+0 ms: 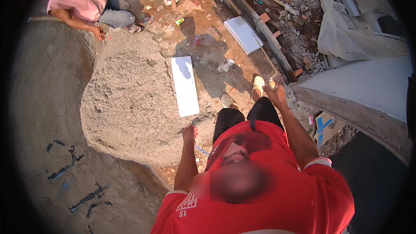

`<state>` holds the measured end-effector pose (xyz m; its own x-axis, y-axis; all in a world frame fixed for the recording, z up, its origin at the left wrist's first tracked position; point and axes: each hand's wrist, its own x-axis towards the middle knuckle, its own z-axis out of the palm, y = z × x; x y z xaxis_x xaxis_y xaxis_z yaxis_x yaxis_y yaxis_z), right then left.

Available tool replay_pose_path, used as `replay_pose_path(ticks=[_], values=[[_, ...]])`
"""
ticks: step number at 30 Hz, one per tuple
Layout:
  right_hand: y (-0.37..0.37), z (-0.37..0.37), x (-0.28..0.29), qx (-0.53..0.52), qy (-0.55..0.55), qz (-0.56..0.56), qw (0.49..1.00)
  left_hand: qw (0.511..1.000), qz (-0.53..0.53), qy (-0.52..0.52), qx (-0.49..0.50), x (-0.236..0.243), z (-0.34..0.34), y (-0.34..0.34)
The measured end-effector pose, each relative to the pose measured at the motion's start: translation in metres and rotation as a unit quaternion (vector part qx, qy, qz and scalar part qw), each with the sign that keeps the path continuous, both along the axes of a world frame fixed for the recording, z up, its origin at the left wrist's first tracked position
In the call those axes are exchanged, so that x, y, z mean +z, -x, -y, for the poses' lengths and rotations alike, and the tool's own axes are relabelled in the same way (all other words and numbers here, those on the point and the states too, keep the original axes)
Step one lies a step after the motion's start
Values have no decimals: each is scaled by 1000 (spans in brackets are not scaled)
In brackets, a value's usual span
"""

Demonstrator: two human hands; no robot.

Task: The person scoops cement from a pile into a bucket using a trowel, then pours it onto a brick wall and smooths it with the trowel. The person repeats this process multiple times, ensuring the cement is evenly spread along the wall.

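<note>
My right hand [274,94] is out at my right side, closed around the end of a long thin tool with a bent metal neck [272,77]. The tool's narrow shaft points away from me over the ground; its exact kind does not show clearly. Hanging low on the other side, my left hand [190,133] has its fingers curled in, with nothing visible in them. Just beyond it a white rectangular panel [185,87] lies flat on the rough heap of grey mortar mix [130,91].
A person in a pink shirt [80,0] crouches at the far left, one hand near the heap's edge. Another white slab [244,34] lies beside a curved dark rail [260,26]. To the right are a concrete ledge [346,99], a taped cardboard box [327,125] and rubble [299,13].
</note>
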<state>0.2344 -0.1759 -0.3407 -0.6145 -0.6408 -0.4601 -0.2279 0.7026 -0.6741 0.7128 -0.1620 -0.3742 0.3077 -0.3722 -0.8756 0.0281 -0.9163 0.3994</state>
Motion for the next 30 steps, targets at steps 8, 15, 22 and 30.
replay_pose_path(ticks=[8, 15, 22, 30], values=[[-16, -12, 22, 56, -49, 15, 997, 998, -47, -2, 43, -16, -30, -10], [-23, -22, 19, 9, 11, 38, 999, 998, -47, 14, 37, -10, -6, -7], [-8, -27, 9, -45, 54, 48, 996, 1000, 13, -3, -13, 4, 27, 13], [40, -33, 12, -161, 76, 159, 971, 999, -6, -17, -52, 26, 64, 64]])
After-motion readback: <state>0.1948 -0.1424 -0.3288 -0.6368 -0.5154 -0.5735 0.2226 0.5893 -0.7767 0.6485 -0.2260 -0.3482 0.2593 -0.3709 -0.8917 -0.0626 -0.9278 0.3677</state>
